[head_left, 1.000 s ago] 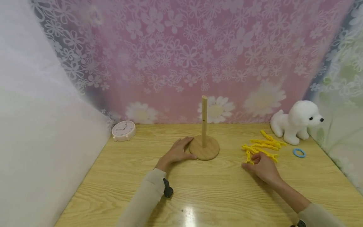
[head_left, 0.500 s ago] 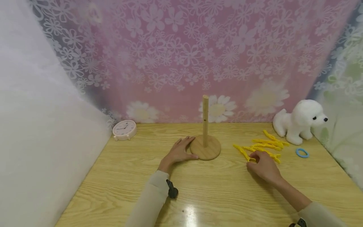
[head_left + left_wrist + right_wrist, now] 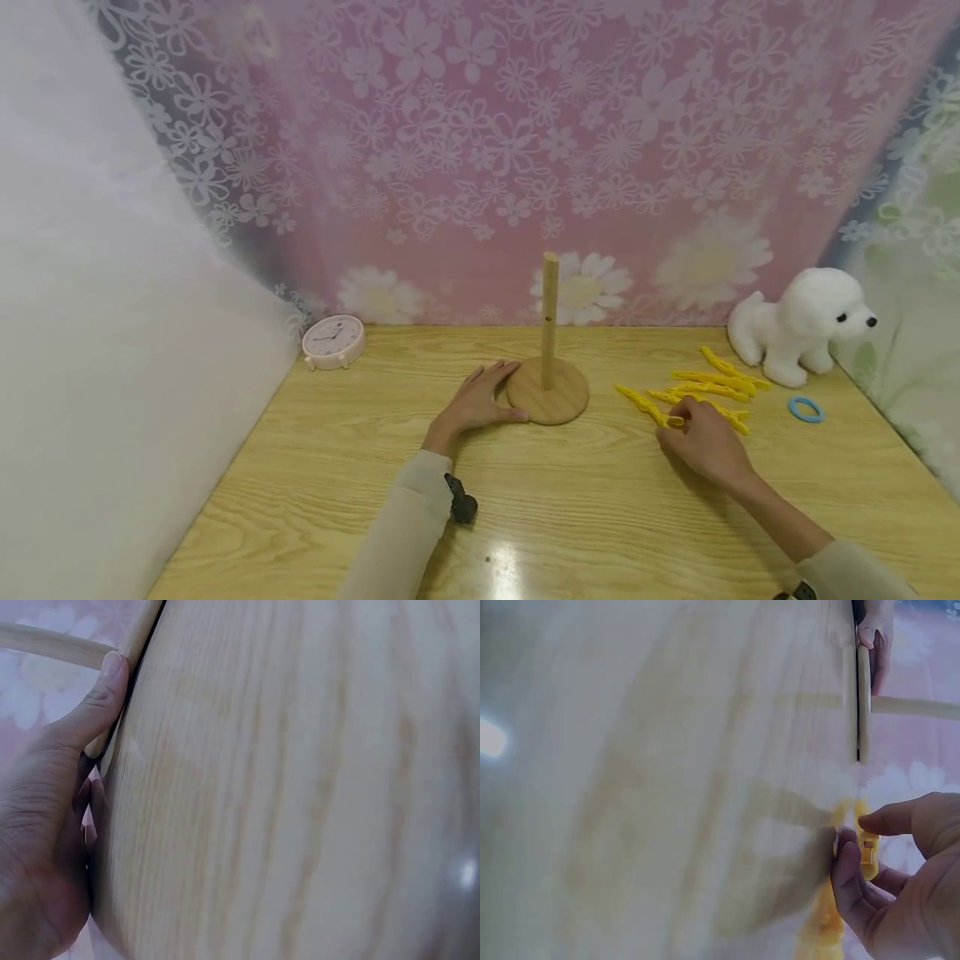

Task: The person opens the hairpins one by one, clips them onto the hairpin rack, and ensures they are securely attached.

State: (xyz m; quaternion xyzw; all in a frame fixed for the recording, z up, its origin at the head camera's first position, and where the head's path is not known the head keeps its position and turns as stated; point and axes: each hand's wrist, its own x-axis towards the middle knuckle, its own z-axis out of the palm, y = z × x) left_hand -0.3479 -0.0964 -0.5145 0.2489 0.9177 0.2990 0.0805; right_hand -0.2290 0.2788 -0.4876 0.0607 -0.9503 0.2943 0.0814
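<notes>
A wooden stand, with a round base (image 3: 555, 404) and an upright peg (image 3: 550, 325), stands near the middle of the table in the head view. My left hand (image 3: 480, 400) lies against the left edge of the base, thumb toward its front and straight fingers toward its back. My right hand (image 3: 708, 442) pinches the near end of a slim, knobbly yellow piece (image 3: 636, 400) that slants away to the left. In the right wrist view thumb and fingertips are at this yellow piece (image 3: 868, 851). Several similar yellow pieces (image 3: 712, 386) lie behind the hand, partly overlapping.
A blue ring (image 3: 806, 409) lies right of the yellow pieces, with a white toy dog (image 3: 806, 325) behind it. At the back left is a pale pink clock (image 3: 333, 340). A flowered pink cloth (image 3: 450, 167) closes off the back of the wooden table (image 3: 360, 508).
The yellow piece at my right fingertips has swung away from the others, its far end now pointing left. My left hand stays at the base; the whole view has shifted slightly.
</notes>
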